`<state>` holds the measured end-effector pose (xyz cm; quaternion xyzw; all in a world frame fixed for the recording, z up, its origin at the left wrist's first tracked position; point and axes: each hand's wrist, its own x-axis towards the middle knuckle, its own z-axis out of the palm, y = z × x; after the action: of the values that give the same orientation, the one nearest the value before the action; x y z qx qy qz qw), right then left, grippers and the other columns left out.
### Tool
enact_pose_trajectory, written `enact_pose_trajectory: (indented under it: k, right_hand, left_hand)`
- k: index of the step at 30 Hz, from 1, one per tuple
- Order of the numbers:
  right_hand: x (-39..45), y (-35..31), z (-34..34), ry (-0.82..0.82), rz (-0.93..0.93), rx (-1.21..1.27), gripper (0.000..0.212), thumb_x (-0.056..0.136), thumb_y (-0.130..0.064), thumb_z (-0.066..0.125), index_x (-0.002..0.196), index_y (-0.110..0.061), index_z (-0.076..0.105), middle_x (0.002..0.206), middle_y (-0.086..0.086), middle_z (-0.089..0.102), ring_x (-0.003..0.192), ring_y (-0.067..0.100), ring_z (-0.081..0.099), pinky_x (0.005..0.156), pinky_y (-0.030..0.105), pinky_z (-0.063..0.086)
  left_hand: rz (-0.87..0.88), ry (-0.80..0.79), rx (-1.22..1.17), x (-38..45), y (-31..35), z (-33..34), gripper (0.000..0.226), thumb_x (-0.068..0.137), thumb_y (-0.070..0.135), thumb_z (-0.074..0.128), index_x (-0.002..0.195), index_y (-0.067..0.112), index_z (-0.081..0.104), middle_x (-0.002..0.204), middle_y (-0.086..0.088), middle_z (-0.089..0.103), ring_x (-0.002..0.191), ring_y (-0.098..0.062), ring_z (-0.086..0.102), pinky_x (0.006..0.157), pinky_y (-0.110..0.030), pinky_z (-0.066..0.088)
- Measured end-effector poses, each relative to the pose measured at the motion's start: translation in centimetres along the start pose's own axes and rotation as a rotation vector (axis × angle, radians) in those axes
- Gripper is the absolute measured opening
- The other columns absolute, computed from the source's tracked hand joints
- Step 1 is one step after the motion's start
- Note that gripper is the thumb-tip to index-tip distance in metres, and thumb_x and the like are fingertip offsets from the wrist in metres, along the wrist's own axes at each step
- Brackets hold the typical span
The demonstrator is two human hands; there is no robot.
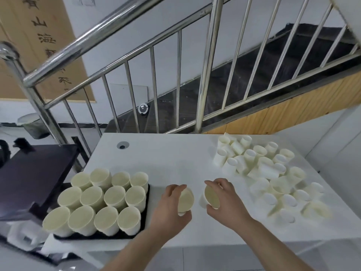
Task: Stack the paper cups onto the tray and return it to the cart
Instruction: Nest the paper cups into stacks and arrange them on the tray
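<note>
Both hands each grasp one paper cup above the middle of the white bench (175, 159).

The left hand (172, 208) holds a cup (185, 199); the right hand (222, 200) holds another cup (212, 197), both tipped sideways. The black tray (145, 212) with twelve upright cups (101, 200) sits at the bench's front-left corner; loose cups (269, 173) crowd the right edge. A dark cart (29, 173) stands just beside the left edge.

Left hand (170, 204) gripping a paper cup (185, 200), right hand (224, 198) gripping another cup (212, 197), black tray (145, 210) holding twelve upright cups, loose cups (269, 171) heaped on white table (175, 159)
</note>
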<state>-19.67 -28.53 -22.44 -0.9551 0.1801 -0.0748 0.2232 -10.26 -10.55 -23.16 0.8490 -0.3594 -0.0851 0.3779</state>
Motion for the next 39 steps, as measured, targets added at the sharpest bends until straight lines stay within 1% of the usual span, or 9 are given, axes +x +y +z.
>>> enact_pose_trajectory:
  k: [6, 11, 15, 19, 23, 26, 29, 36, 39]
  right_hand:
    - [1.0, -5.8, 2.9, -0.053, -0.060, 0.030, 0.068, 0.082, -0.025, 0.061, 0.144, -0.034, 0.035, 0.134, -0.012, 0.027, 0.130, 0.008, 0.027, 0.091, 0.022, 0.046]
    - [3.2, -10.9, 6.0, -0.074, -0.062, 0.047, 0.068, 0.083, -0.024, 0.060, 0.145, -0.035, 0.034, 0.136, -0.012, 0.027, 0.131, 0.009, 0.026, 0.092, 0.023, 0.045]
    - [5.7, -15.2, 8.8, -0.072, -0.018, 0.042, 0.066, 0.085, -0.025, 0.061, 0.145, -0.034, 0.033, 0.137, -0.010, 0.027, 0.132, 0.009, 0.027, 0.091, 0.023, 0.046]
    - [8.0, -17.7, 10.6, -0.047, 0.028, 0.029, 0.068, 0.085, -0.027, 0.062, 0.146, -0.031, 0.034, 0.137, -0.009, 0.028, 0.131, 0.010, 0.028, 0.089, 0.023, 0.047]
    - [10.7, -19.2, 11.7, -0.042, 0.100, -0.008, 0.068, 0.086, -0.028, 0.062, 0.147, -0.031, 0.032, 0.141, -0.007, 0.026, 0.132, 0.011, 0.026, 0.088, 0.025, 0.049]
    - [12.5, -19.8, 12.2, -0.060, 0.161, -0.022, 0.067, 0.086, -0.025, 0.061, 0.146, -0.032, 0.030, 0.141, -0.008, 0.025, 0.132, 0.011, 0.026, 0.085, 0.027, 0.050]
    - [14.1, -19.8, 12.7, -0.080, 0.192, -0.050, 0.067, 0.086, -0.025, 0.060, 0.147, -0.030, 0.030, 0.141, -0.006, 0.025, 0.132, 0.012, 0.027, 0.085, 0.028, 0.051]
    - [16.4, -19.3, 14.5, -0.146, 0.218, -0.090, 0.068, 0.087, -0.029, 0.062, 0.147, -0.029, 0.029, 0.142, -0.003, 0.027, 0.131, 0.015, 0.031, 0.086, 0.028, 0.050]
    - [16.8, -19.2, 15.2, -0.174, 0.222, -0.096, 0.069, 0.087, -0.031, 0.061, 0.147, -0.028, 0.028, 0.142, -0.003, 0.028, 0.131, 0.016, 0.032, 0.088, 0.029, 0.049]
  left_hand:
    - [-0.050, 0.042, 0.054, -2.1, -4.3, -4.7, 0.069, 0.079, 0.027, 0.066, 0.141, 0.025, 0.036, 0.134, 0.009, 0.035, 0.121, -0.008, 0.042, 0.084, -0.015, 0.040]
    - [-0.095, 0.046, 0.066, -2.2, -8.7, -9.0, 0.072, 0.079, 0.029, 0.068, 0.143, 0.023, 0.034, 0.137, 0.003, 0.035, 0.120, -0.013, 0.046, 0.088, -0.021, 0.043]
    - [-0.091, 0.015, 0.098, -1.0, -12.9, -12.9, 0.072, 0.081, 0.032, 0.066, 0.144, 0.023, 0.032, 0.137, 0.003, 0.034, 0.115, -0.014, 0.049, 0.084, -0.020, 0.043]
    - [-0.077, -0.008, 0.122, 1.6, -15.4, -15.5, 0.074, 0.081, 0.034, 0.066, 0.145, 0.023, 0.030, 0.139, 0.004, 0.032, 0.111, -0.012, 0.052, 0.077, -0.017, 0.041]
    - [-0.056, -0.058, 0.160, 4.7, -17.5, -17.2, 0.076, 0.082, 0.036, 0.066, 0.146, 0.021, 0.028, 0.139, 0.002, 0.031, 0.116, -0.016, 0.051, 0.085, -0.024, 0.045]
    - [-0.058, -0.112, 0.208, 6.9, -18.8, -17.4, 0.078, 0.083, 0.038, 0.065, 0.147, 0.018, 0.026, 0.140, -0.001, 0.032, 0.114, -0.019, 0.053, 0.091, -0.028, 0.045]
    - [-0.051, -0.152, 0.269, 8.4, -19.7, -17.0, 0.078, 0.084, 0.041, 0.062, 0.148, 0.018, 0.024, 0.139, 0.002, 0.032, 0.116, -0.017, 0.052, 0.093, -0.026, 0.040]
    - [-0.067, -0.218, 0.317, 10.6, -21.8, -15.4, 0.079, 0.083, 0.044, 0.060, 0.148, 0.018, 0.024, 0.141, 0.002, 0.033, 0.119, -0.019, 0.049, 0.102, -0.027, 0.033]
    - [-0.079, -0.224, 0.351, 10.7, -22.3, -14.8, 0.078, 0.084, 0.049, 0.058, 0.148, 0.021, 0.023, 0.143, 0.004, 0.032, 0.125, -0.017, 0.044, 0.111, -0.032, 0.026]
